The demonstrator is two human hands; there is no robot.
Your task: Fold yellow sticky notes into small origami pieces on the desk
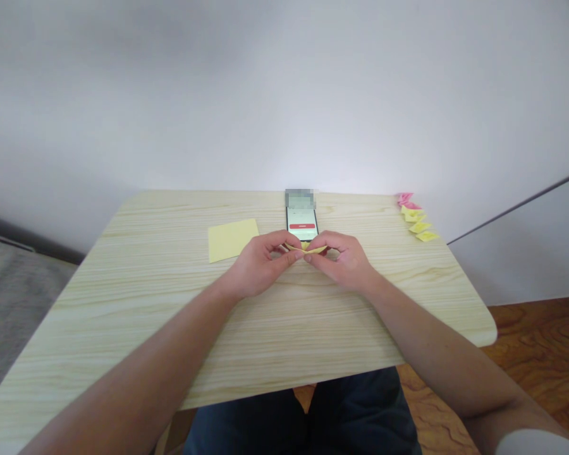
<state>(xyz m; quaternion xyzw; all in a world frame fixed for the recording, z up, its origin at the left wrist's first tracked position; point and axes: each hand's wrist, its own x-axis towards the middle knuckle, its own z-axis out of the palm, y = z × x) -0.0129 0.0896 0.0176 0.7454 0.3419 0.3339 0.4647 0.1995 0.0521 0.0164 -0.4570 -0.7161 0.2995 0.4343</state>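
Note:
Between both hands, over the middle of the table, is a small folded yellow paper [306, 247], partly hidden by fingers. My left hand [265, 260] pinches its left end with thumb and fingers. On the other end, my right hand [341, 256] is closed in a like pinch, the thumbs nearly meeting at the paper's centre. Just beyond the fingertips lies a phone [302, 218] with its screen lit. A flat yellow paper sheet [232, 240] rests beside my left hand, to its left.
Several folded paper pieces, a pink one [406, 200] and yellow ones [420, 226], lie in a row along the right edge of the light wooden table [146, 272]. A white wall [265, 95] rises behind the table. My legs [308, 411] are under its front edge.

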